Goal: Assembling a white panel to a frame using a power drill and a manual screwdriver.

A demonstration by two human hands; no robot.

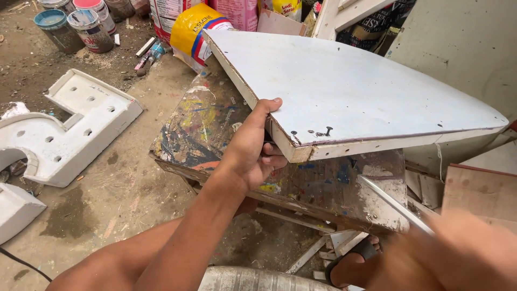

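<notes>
From the head camera, the left hand point(250, 153) has its grip closed on the near corner of a white curved panel point(344, 86): the thumb lies flat on the top face and the fingers curl under the raw edge. The panel rests tilted on a paint-splattered tabletop point(210, 129), its pointed end reaching far to the right. The right hand point(463, 248) is blurred at the lower right; its grip appears closed around a thin metal blade point(393, 203) that points up toward the panel's underside, just beneath its near edge. On the dirt floor to the left lie white moulded letter shapes point(70, 129), with paint cans point(81, 24) beyond them.
</notes>
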